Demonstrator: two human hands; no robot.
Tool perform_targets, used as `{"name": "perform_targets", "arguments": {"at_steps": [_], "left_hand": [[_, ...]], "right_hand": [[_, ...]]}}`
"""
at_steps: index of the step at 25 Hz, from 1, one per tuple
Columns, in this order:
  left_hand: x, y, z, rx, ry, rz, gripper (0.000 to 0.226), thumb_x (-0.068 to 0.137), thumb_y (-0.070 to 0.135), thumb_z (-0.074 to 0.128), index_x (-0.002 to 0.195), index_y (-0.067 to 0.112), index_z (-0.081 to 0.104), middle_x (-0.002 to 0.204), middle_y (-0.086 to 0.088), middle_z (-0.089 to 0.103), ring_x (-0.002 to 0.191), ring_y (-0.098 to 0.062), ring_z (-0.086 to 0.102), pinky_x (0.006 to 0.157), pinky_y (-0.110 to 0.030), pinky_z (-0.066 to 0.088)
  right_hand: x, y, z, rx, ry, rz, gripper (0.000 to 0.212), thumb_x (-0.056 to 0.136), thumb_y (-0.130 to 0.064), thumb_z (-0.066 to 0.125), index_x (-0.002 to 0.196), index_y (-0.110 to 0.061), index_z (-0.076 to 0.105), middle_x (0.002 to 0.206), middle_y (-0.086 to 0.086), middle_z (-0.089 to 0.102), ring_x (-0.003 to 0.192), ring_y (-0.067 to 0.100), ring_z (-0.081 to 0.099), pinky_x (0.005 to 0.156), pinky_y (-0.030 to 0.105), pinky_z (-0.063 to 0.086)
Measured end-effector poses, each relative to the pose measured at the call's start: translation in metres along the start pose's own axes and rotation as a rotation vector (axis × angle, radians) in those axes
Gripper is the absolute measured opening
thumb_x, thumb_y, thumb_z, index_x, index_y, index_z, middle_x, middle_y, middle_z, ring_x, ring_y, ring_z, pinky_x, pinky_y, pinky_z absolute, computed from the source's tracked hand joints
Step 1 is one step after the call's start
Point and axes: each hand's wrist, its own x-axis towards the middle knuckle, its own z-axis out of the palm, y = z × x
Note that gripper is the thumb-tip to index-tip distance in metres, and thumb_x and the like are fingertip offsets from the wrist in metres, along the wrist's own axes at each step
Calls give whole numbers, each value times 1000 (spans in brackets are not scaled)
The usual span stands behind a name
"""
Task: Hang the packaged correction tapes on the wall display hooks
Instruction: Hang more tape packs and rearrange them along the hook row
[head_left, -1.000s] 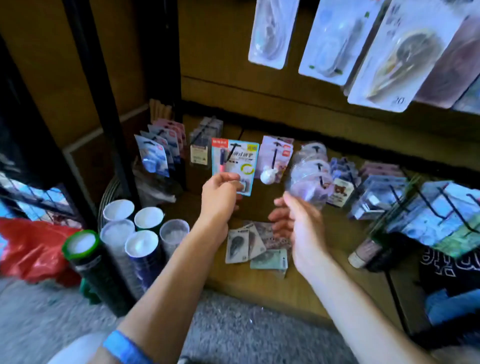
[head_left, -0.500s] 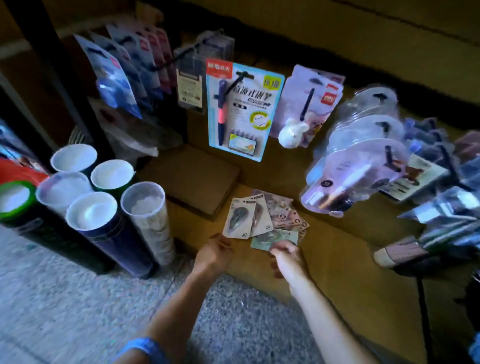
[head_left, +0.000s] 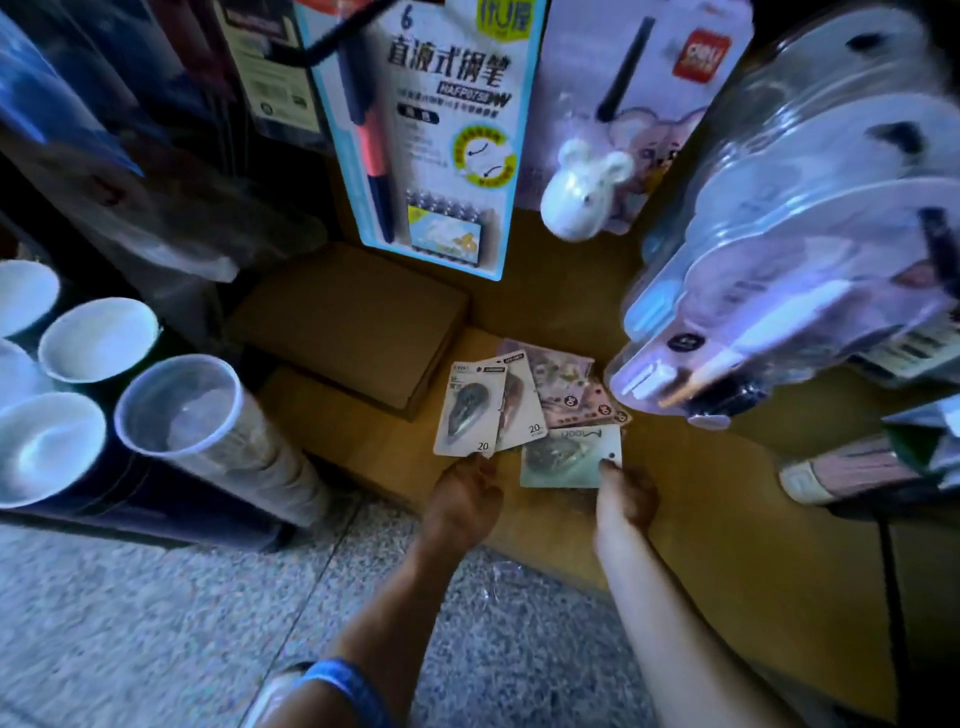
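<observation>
Where packs lie at shelf edge (head_left: 675, 525) | left hand (head_left: 462, 501) touches white pack (head_left: 470, 410) | right hand (head_left: 626, 496) touches green pack (head_left: 563, 457)

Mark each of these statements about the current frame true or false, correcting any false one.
1. The left hand touches the bottom edge of the white correction tape pack marked 20. True.
2. The right hand reaches the green correction tape pack lying on the wooden shelf. True.
3. The loose correction tape packs already hang on hooks. False: they lie in a fanned pile on the shelf.
4. The fountain pen card hangs above the cardboard box. True.
5. The clear plastic tubes stand to the right of the pile. False: they stand to its left.
6. The left wrist is bare. False: it wears a blue wristband.
</observation>
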Motion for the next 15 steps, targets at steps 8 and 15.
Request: {"name": "perform_targets", "arguments": {"at_steps": [8, 15], "left_hand": [[-69, 50, -20, -493, -80, 45, 44, 79, 29, 77, 118, 31, 56, 102, 18, 64, 91, 2, 61, 73, -11, 48], [-117, 56, -15, -775, -149, -151, 24, 80, 3, 78, 103, 0, 71, 77, -2, 77, 65, -13, 71, 61, -28, 60]], "right_hand": [[-49, -49, -64, 310, -156, -175, 5, 91, -9, 67, 88, -12, 66, 81, -7, 69, 63, -4, 65, 61, 16, 50], [-86, -33, -72, 120, -416, -71, 17, 91, -32, 65, 95, -16, 72, 91, 2, 76, 83, 22, 71, 71, 36, 56]]}}
